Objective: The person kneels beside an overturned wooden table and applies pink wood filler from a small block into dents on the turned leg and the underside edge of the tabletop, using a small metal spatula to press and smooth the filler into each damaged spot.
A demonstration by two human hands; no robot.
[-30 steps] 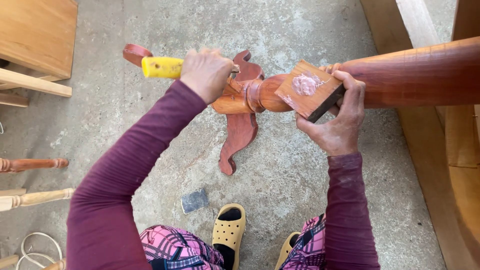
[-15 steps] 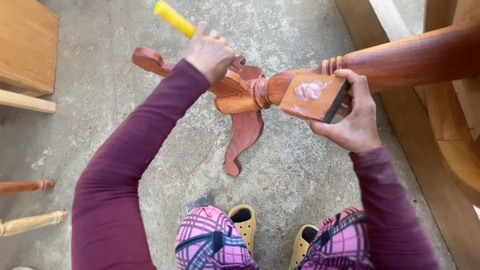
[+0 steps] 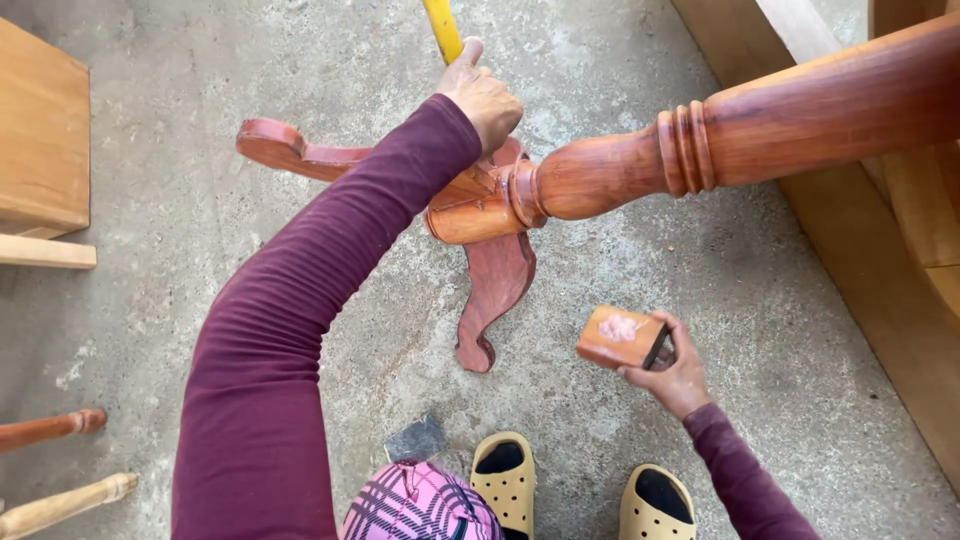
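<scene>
Head view, looking down on a concrete floor (image 3: 700, 300). The left hand (image 3: 484, 98) is closed around a yellow-handled tool (image 3: 441, 28), the thumb lying up along the handle; the working end is hidden behind the hand, at the joint where the curved legs meet the column of a turned reddish wooden pedestal (image 3: 640, 165). The pedestal lies roughly on its side, its column running up to the right edge, one curved leg (image 3: 495, 290) pointing toward the viewer and another (image 3: 290, 150) reaching left.

The right hand (image 3: 675, 375) grips a small wooden block (image 3: 620, 336) by its right end, fingers wrapped round it (its upper face bears a pale pinkish smear). Compared with half a second ago, when this hand pressed the block against the column just beside the ringed collar, hand and block are now well below the pedestal, clear of it and above the floor. The yellow handle, then slanting to the upper left, now stands nearly upright at the top edge.

Two yellow perforated clogs (image 3: 505, 475) appear at the bottom, with a small dark grey piece (image 3: 416, 438) just beside the left one. Pale wooden furniture (image 3: 40, 140) stands at left.
</scene>
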